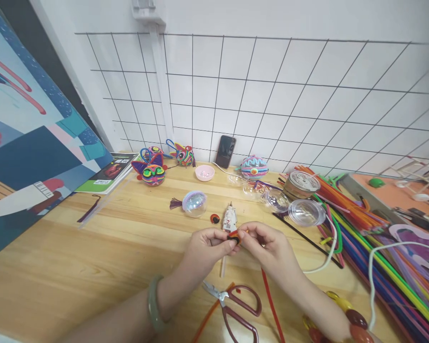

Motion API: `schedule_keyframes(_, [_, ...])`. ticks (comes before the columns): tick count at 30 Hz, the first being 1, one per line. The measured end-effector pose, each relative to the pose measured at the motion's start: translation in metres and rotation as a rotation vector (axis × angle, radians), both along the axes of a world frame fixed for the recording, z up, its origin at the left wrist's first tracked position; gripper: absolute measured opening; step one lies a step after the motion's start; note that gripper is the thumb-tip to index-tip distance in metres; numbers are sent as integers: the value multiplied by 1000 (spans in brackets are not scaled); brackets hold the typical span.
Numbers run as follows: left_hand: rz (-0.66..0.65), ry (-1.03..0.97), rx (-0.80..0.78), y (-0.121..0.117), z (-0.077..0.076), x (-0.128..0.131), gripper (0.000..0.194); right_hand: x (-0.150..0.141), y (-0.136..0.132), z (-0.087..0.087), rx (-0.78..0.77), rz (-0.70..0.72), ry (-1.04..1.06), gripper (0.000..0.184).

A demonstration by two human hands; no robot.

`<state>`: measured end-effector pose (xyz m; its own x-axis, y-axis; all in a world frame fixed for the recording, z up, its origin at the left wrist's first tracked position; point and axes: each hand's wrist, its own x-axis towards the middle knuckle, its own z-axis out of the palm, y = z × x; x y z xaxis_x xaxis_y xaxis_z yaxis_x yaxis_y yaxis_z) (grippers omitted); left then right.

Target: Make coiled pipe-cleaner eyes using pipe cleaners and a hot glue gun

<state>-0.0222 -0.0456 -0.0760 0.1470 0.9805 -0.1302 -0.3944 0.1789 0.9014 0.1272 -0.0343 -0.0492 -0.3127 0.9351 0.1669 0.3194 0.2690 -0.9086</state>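
Observation:
Between the fingertips of my left hand (pixel 205 247) and my right hand (pixel 268 245) is a small black-and-orange pipe cleaner coil (pixel 233 237). Both hands pinch it, thumbs on the near side, so part of it is hidden. Just beyond them a white glue gun (pixel 230 215) lies nozzle away from me. A finished-looking round coil (pixel 215 218), red and black, rests left of the gun. Below my hands are open scissors (pixel 223 296) with brown handles. An orange pipe cleaner (pixel 209 315) passes under them, and a red pipe cleaner (pixel 272 307) lies to their right.
A clear ball with a tassel (pixel 195 204) stands ahead. Behind are cat-faced ornaments (pixel 153 172), a pink bowl (pixel 204 173), a phone (pixel 225 151) and a striped ball (pixel 254 166). Clear half-shells (pixel 307 212), a white cable (pixel 331 252) and bundled pipe cleaners (pixel 375 267) crowd the right.

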Motion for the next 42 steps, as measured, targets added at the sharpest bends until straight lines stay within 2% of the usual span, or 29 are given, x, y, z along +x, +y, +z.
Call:
schedule_keyframes(10, [5, 31, -22, 0, 1, 1, 21, 4, 1, 3, -15, 75, 21, 17])
schedule_keyframes(19, [-28, 184, 89, -2, -1, -1, 12, 14, 7, 10, 206, 158, -257, 17])
schedule_keyframes(25, [-8, 246, 150, -2, -6, 0, 7, 17, 9, 15, 274, 226, -354, 17])
schedule_keyframes(33, [-12, 229, 157, -2, -5, 0, 8, 17, 7, 15, 315, 214, -391, 17])
schedule_keyframes(42, [-13, 205, 73, -1, 0, -1, 13, 16, 7, 13, 319, 193, -371, 16])
